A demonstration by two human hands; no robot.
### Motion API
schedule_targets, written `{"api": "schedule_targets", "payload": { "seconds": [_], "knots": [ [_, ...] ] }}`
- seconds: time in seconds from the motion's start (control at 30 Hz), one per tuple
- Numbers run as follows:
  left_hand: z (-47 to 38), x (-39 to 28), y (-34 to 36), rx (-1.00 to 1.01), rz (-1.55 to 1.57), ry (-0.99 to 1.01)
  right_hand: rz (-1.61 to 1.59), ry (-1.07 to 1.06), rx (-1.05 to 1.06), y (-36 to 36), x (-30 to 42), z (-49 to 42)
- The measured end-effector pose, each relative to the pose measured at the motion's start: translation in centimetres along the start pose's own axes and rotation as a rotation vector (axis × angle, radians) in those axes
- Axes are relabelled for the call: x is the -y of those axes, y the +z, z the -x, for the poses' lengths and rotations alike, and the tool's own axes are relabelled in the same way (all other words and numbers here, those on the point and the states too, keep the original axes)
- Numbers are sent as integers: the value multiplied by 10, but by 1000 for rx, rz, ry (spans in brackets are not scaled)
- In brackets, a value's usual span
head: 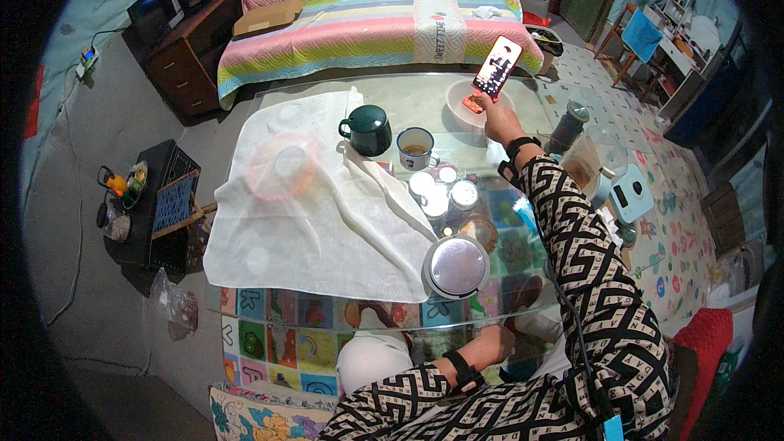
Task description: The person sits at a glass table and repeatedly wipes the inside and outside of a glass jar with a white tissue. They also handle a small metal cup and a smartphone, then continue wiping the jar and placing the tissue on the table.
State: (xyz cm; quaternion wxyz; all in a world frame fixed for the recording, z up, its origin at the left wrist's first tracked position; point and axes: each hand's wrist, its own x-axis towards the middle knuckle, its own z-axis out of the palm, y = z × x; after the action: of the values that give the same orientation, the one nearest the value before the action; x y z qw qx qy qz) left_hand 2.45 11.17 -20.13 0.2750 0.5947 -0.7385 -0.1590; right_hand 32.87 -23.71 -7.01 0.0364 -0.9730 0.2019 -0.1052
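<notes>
My right hand (501,120) reaches over the far right of the glass table (294,320), its fingers at the base of an upright smartphone (499,67) with a lit screen; whether it grips the phone or its red stand (473,102) is not clear. Behind it sits a pale bowl (456,104). My left hand (493,345) rests by my lap, below the table's near edge, its fingers curled and partly hidden. A white cloth (269,239) covers the table's left part. Beside it stand a dark green mug (369,130), an enamel mug with liquid (414,156) and a round metal-topped container (456,266).
Right of my forearm are a dark lidded jar (568,128), a clear pitcher (582,162) and a light blue kitchen scale (634,193). Beyond the table is a striped bed (367,30). A black rack (138,226) stands at the left, with a plastic bag (174,306) nearby.
</notes>
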Motion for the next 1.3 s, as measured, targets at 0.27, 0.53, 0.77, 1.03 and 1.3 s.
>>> {"api": "schedule_targets", "payload": {
  "seconds": [0.27, 0.53, 0.77, 1.03, 1.3],
  "knots": [
    [2, -3, -7, 118, 117, -81, -29, 49, -15, 0, 0, 2],
    [0, -4, -5, 166, 3, -31, -47, 15, -16, -2, 1, 3],
    [2, -5, -8, 83, 9, -4, -23, 14, 34, 4, -5, 0],
    [-3, -9, -41, 165, 146, -199, -54, 52, 214, -5, 0, 19],
    [-25, -6, -72, 257, 527, -281, -312, -144, 109, -65, 39, 150]
  ]
}}
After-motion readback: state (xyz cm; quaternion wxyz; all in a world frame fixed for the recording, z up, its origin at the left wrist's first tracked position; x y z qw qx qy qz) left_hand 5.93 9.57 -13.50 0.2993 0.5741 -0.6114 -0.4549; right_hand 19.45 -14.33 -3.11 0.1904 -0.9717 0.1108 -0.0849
